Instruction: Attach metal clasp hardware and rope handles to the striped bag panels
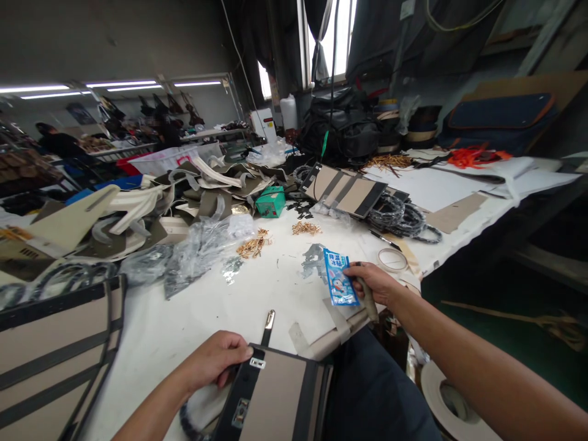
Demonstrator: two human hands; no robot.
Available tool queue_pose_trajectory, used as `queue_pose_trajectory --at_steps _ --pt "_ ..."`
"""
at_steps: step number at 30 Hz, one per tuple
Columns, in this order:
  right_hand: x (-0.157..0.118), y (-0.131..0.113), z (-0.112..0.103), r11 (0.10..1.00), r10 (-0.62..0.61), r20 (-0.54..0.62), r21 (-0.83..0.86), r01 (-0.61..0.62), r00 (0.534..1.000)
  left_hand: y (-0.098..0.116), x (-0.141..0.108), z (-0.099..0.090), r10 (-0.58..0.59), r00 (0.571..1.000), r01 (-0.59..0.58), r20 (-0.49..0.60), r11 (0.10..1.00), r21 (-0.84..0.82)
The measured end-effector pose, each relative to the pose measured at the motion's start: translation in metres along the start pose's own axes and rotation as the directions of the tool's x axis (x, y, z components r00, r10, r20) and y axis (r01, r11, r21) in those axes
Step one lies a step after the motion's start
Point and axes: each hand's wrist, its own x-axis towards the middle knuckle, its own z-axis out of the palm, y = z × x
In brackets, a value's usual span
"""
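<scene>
My left hand (218, 361) grips the corner of a beige and black striped bag panel (275, 386) at the front edge, thumb on top. The panel has metal fittings on its black band; a black strap with a gold metal end (269, 321) points away from it. My right hand (374, 283) is closed around a tool with a brownish handle (369, 303), its working end hidden. The same hand's fingertips are at the right edge of a blue printed packet (339, 278); I cannot tell whether the packet is lifted off the table.
Small gold metal pieces (252, 245) lie in piles near a green box (270, 202). Another striped panel (344, 187) rests on black braided handles (395, 214). A tape roll (392, 260) is beside my right hand. Bag parts (151, 214) crowd the left; a striped panel (50, 361) lies nearer.
</scene>
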Motion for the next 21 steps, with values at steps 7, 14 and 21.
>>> queue_pose_trajectory --at_steps 7,14,21 --pt "0.004 -0.031 -0.02 0.978 -0.091 -0.182 -0.199 0.054 0.979 -0.008 0.003 0.002 0.045 0.998 -0.047 -0.035 0.998 -0.049" --pt "0.02 -0.097 -0.053 0.886 -0.233 -0.357 -0.462 0.046 0.905 -0.001 -0.007 0.006 0.056 0.993 -0.056 -0.102 0.998 0.0" --pt "-0.001 -0.07 -0.025 0.628 -0.354 -0.267 -0.778 0.016 0.896 -0.004 -0.012 0.006 0.073 0.994 -0.077 -0.085 0.996 -0.048"
